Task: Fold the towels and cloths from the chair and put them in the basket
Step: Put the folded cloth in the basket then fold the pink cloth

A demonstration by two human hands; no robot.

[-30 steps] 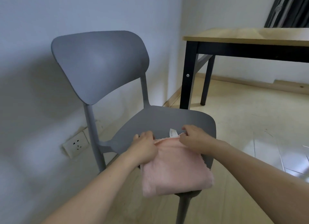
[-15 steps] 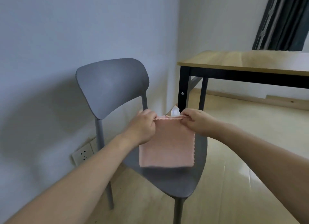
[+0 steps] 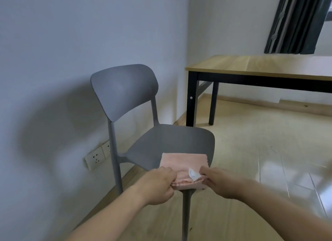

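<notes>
A pink towel [image 3: 183, 164] lies folded over on the front edge of the grey chair [image 3: 167, 138] seat, its white care label [image 3: 193, 174] showing near the front. My left hand [image 3: 158, 184] pinches the towel's near left corner. My right hand [image 3: 218, 182] pinches the near right corner beside the label. Both hands hold the near edge just past the seat's front rim. No basket is in view.
A wooden table with black legs [image 3: 260, 71] stands to the right behind the chair. A wall with a power socket [image 3: 97, 158] runs along the left. A dark curtain [image 3: 296, 21] hangs at the upper right. Light wood floor lies around the chair.
Half a second ago I held the towel up hanging by its top edge; now it lies doubled over on the seat with my hands pulled back toward me at its near edge.
</notes>
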